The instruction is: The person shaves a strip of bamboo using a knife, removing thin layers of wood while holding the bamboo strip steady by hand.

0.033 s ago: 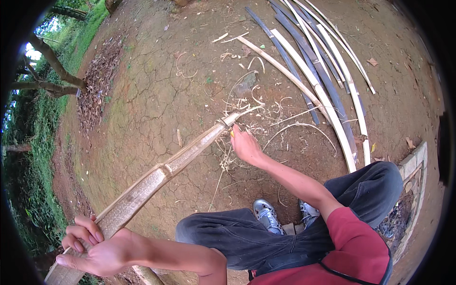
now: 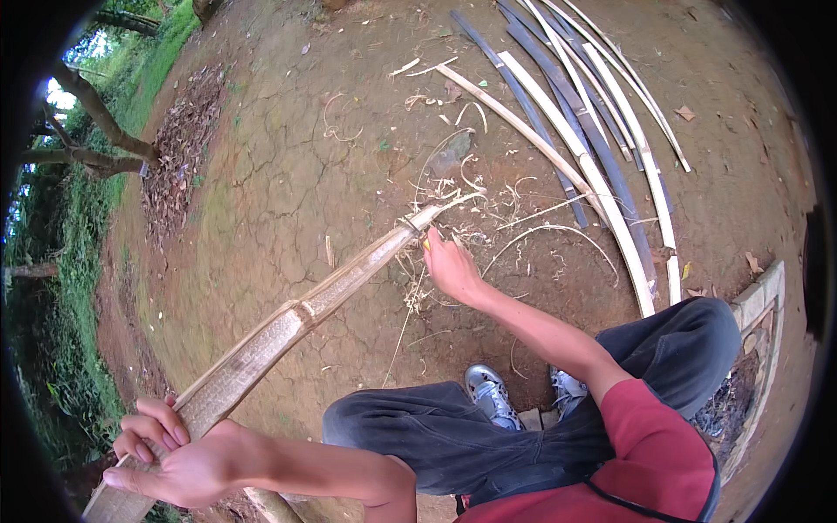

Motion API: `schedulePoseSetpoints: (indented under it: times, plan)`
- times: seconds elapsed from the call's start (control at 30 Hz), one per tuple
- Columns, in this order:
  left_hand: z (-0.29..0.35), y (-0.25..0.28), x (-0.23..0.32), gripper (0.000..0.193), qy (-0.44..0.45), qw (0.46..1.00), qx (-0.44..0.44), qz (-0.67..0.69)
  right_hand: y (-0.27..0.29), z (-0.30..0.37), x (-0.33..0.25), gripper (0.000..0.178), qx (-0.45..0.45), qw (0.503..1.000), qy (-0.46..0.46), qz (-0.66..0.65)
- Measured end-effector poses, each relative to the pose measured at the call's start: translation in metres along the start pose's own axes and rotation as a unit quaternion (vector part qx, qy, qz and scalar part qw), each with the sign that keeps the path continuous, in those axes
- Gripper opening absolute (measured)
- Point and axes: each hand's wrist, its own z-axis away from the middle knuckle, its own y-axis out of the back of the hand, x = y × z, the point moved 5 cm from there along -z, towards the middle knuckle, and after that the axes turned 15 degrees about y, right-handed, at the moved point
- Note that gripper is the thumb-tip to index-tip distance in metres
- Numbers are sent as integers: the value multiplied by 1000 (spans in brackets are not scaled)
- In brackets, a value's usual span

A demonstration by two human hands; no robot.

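Observation:
A long split bamboo pole (image 2: pixel 331 296) slants from the lower left up to the middle of the bare earth. My left hand (image 2: pixel 170 462) is wrapped around its near end at the lower left. My right hand (image 2: pixel 452 266) reaches out beside the pole's far tip (image 2: pixel 436 213), fingers curled down among thin curled shavings (image 2: pixel 514 231). Whether it holds anything is hidden by the fingers. I sit with knees bent, in dark trousers (image 2: pixel 418 427) and grey shoes (image 2: pixel 490 394).
Several long bamboo strips (image 2: pixel 602 148), pale and dark, lie side by side on the ground at the upper right. A brick edging (image 2: pixel 760 301) runs along the right. Dry leaves (image 2: pixel 179 148), tree trunks (image 2: pixel 96 113) and grass border the left.

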Motion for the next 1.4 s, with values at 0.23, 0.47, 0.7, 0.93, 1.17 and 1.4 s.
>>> schedulePoseSetpoints:
  times: [0.23, 0.47, 0.7, 0.93, 1.17, 1.4]
  plan:
    - [8, -13, 11, 38, 26, 998, -59, 22, -40, -35, 172, 16, 1, 977, -119, 179]
    - [-8, -2, -4, 39, 16, 999, -32, -9, -11, -19, 99, 24, 8, 996, -91, 2]
    - [0, -13, 2, 42, 16, 1000, -12, 1, 21, 6, 3, 24, 18, 999, 22, 35]
    - [5, -3, 4, 40, -2, 999, -35, -22, 14, 1, 21, 23, 60, 997, 46, 20]
    - [-10, 0, -6, 38, 31, 997, -60, 29, 3, -16, 45, 20, 39, 992, 91, 75]
    - [-16, -10, -14, 38, 45, 994, -77, 59, -35, -23, 167, 19, -17, 978, -98, 184]
